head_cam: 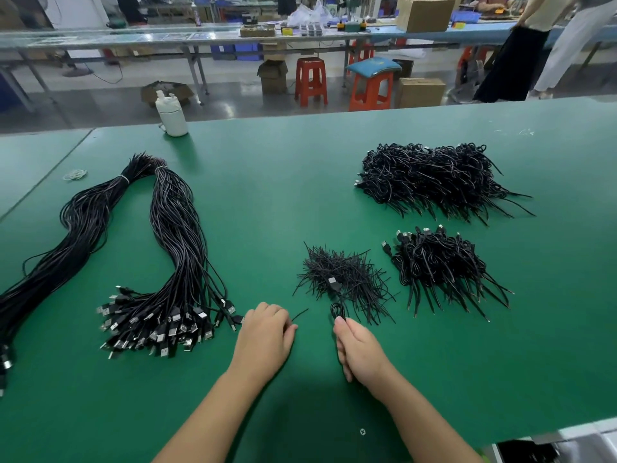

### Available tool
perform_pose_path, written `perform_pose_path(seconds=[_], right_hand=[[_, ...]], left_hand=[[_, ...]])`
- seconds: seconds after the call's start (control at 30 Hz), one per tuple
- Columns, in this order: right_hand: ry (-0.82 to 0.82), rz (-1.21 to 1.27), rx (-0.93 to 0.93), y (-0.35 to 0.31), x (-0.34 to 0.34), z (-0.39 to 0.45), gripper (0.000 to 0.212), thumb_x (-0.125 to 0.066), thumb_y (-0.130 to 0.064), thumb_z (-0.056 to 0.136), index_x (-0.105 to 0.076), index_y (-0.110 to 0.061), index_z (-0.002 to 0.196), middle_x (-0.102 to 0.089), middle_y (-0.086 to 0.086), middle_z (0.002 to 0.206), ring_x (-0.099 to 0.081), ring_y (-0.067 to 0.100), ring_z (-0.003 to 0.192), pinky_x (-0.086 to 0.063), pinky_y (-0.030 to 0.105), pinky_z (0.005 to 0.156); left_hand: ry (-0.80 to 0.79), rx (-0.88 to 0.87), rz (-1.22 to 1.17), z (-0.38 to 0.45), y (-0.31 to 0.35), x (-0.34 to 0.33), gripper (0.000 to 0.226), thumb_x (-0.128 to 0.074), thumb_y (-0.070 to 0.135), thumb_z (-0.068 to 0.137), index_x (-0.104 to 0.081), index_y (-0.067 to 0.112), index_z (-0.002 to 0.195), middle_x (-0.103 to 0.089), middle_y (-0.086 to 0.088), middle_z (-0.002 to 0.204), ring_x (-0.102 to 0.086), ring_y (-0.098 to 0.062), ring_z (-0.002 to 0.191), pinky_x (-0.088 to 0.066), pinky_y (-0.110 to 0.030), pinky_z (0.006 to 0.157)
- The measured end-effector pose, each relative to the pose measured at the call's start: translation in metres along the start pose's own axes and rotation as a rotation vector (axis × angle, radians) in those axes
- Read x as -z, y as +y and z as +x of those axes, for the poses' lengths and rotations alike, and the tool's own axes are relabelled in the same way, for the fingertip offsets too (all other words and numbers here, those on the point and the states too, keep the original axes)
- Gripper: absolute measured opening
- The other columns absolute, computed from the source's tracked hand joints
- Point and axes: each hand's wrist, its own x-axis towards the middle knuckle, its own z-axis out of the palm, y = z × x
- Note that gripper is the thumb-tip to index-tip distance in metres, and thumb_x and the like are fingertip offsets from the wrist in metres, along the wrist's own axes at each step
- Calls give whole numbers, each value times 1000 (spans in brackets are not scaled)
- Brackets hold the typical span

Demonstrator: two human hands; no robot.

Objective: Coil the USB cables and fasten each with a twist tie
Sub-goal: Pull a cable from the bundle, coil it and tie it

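USB cable point(337, 307) coiled small, pinched in right hand point(359, 350) at near edge of twist tie heap point(344, 279); plug resting on heap.

Left hand point(265, 335) curled over table point(267, 195), pinching thin black twist tie point(299, 314) just beside uncoiled bundle point(173, 248). Risk, as judgement: coil springing loose if pinch slackens before tie wraps. Right fingers hidden under palm; coil's turns too small to count. Finished piles point(437, 262) well apart, right.
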Motion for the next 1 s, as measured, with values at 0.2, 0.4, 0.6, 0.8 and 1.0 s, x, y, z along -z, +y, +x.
perform_pose_path(seconds=[0.2,0.4,0.6,0.8,1.0], right_hand=[[-36,-59,51,6,-2,1,35,-35,-34,106,-41,-13,79,-40,-7,57,-40,12,47,-45,31,53],[-48,-149,101,12,-1,-4,35,-34,-36,106,-46,-14,81,-53,-4,61,-52,11,53,-49,31,66],[-60,-363,157,6,-7,-8,23,-33,-37,106,-52,-24,107,-64,1,95,-59,16,88,-47,36,83],[-24,-191,193,0,-14,-10,23,-38,-26,106,-56,-31,120,-64,-27,92,-56,-11,87,-41,14,80],[80,-188,198,-6,-22,-6,27,-40,-23,106,-59,-11,91,-62,-10,82,-53,2,72,-42,25,71]], left_hand=[[-58,327,-56,1,10,-7,15,-52,39,97,-59,26,99,-49,5,103,-42,-16,98,-37,-30,89],[-131,332,-26,7,25,-4,9,-49,27,100,-55,21,101,-52,2,103,-47,-18,97,-39,-29,84],[-203,295,-710,5,48,14,21,-57,12,94,-58,28,80,-59,13,70,-51,6,60,-37,-10,57],[-318,256,-818,0,42,24,23,-60,9,93,-59,23,75,-50,3,66,-38,-10,60,-34,-25,57],[-352,280,-840,-10,41,33,18,-60,8,91,-59,24,85,-62,6,77,-50,-2,63,-48,-20,67]])
